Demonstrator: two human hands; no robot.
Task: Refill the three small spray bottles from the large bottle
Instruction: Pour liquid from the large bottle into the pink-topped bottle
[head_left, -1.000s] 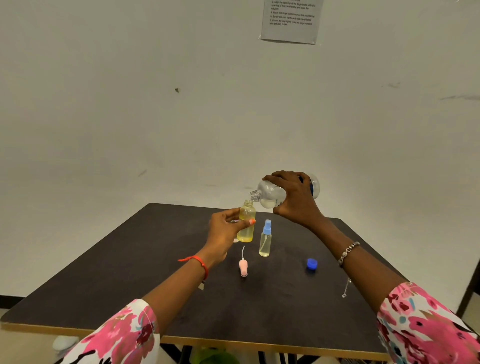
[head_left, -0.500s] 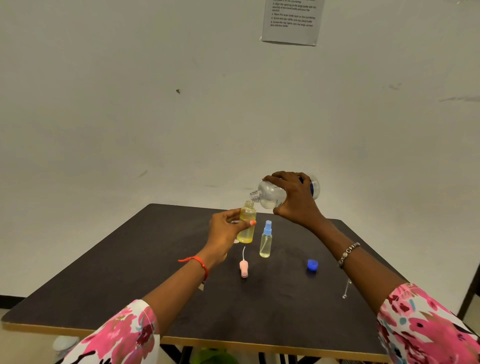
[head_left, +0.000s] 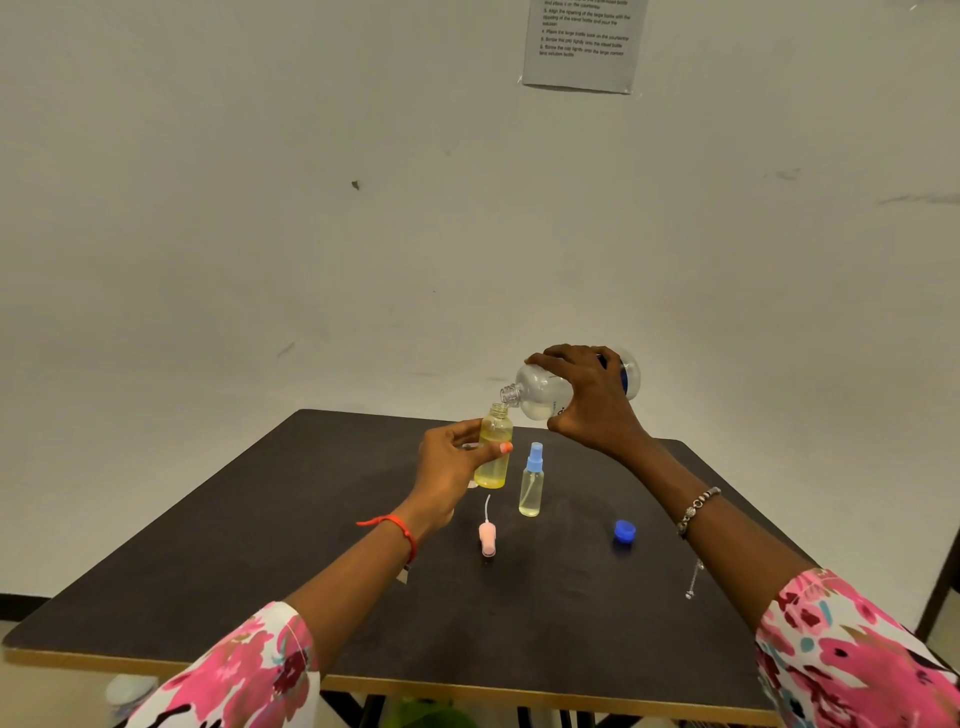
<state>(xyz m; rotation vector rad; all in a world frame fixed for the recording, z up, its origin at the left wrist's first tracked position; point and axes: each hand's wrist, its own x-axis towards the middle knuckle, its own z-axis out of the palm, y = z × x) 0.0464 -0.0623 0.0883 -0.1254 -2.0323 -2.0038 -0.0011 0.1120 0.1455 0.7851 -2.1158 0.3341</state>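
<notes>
My left hand (head_left: 451, 467) grips an uncapped small yellow bottle (head_left: 494, 451) held upright just above the dark table (head_left: 260, 561). My right hand (head_left: 592, 400) holds the large clear bottle (head_left: 540, 391) tipped on its side, its open neck right over the yellow bottle's mouth. A second small bottle with a blue spray top (head_left: 532, 480) stands on the table just to the right. A pink spray head with its tube (head_left: 487, 535) lies in front of them. A third small bottle is mostly hidden behind my left hand.
The large bottle's blue cap (head_left: 624, 531) lies on the table to the right. A thin silver chain (head_left: 693, 579) hangs below my right wrist. A printed sheet (head_left: 582, 44) is taped to the white wall behind the table.
</notes>
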